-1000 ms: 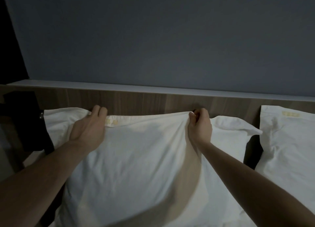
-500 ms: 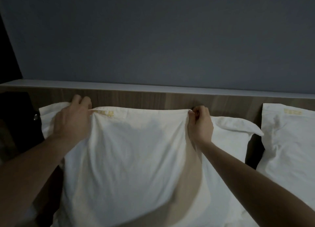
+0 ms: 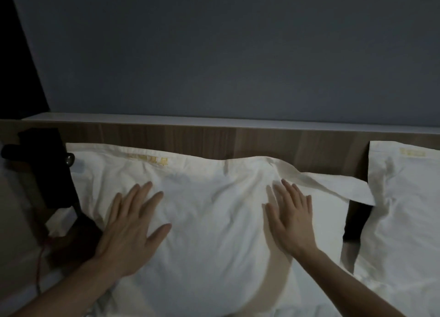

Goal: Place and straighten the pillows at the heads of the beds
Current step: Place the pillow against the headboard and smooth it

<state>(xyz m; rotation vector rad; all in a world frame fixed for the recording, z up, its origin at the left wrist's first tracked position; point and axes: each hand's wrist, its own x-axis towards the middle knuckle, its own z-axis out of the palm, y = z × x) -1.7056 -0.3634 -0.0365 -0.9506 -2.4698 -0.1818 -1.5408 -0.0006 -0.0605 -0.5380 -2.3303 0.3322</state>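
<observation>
A: Where does the big white fabric pillow (image 3: 209,221) sit?

B: It lies at the head of the bed, its top edge against the brown wood-grain headboard (image 3: 214,138), just under the pale ledge (image 3: 214,121) that caps the board. A line of yellow embroidered lettering (image 3: 148,160) runs along that top edge, left of the middle.

A: And the hands?

B: Both rest flat on the pillow's face. The left hand (image 3: 128,231) is spread on the left half, fingers apart and pointing up toward the headboard, thumb out to the right. The right hand (image 3: 289,218) is spread on the right half in the same way. Neither grasps anything; the palms are open against the cloth.

A: Is the cloth smooth?

B: Not fully. Creases fan out between the hands, and the loose flap (image 3: 333,185) of the case trails off to the right, past the right hand's fingertips.

A: What is beside it?

B: A second white pillow (image 3: 404,209) stands to the right, leaning on the headboard, with a dark gap between the two. To the left a black wall-mounted fitting (image 3: 45,169) with a round metal knob (image 3: 69,159) sits near the pillow's upper left corner, and a thin red cord (image 3: 39,264) hangs below it. Above everything is a plain grey-blue wall (image 3: 226,50).
</observation>
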